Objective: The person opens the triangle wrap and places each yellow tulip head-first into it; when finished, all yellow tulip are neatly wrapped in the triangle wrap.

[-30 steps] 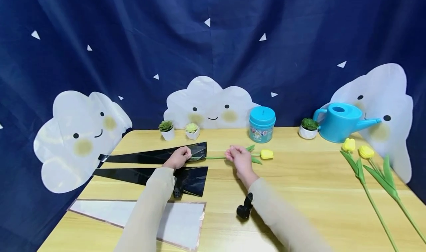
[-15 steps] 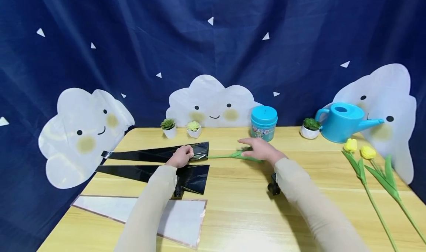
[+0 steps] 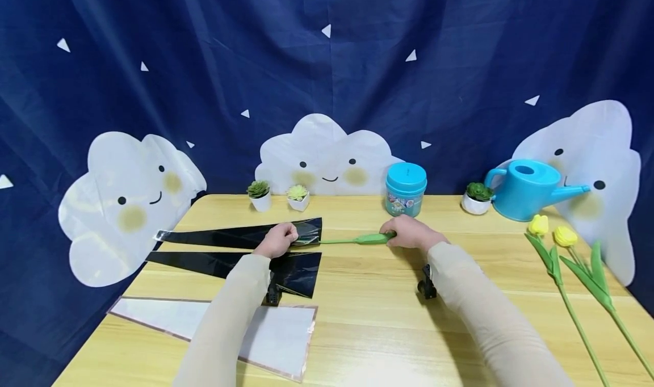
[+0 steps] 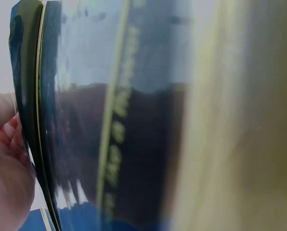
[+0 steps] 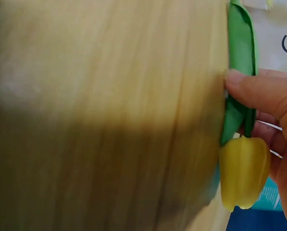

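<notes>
The wooden worktop (image 3: pixel 460 296) carries everything laid flat and within reach. Three cone-shaped sleeves lie on its left: a pale one nearest, a black one in the middle, and the far black sleeve (image 3: pixel 245 236), whose wide mouth points right.

The left hand (image 3: pixel 278 240) pinches that mouth's edge, seemingly to hold it up so the stem can pass in; the left wrist view shows the glossy film (image 4: pixel 109 120) held close against the fingers.

The yellow tulip (image 5: pixel 243 168) lies across the middle of the worktop, its stem (image 3: pixel 337 241) running left into the sleeve's mouth. The right hand (image 3: pixel 409 234) closes its grip round the leaves just below the bloom, apparently so the flower can be steered lengthwise. Its bloom is closed and waxy yellow, with a broad green leaf (image 5: pixel 239 57) folded along the thin stem.

Two more tulips (image 3: pixel 557 245) lie at the far right.
</notes>
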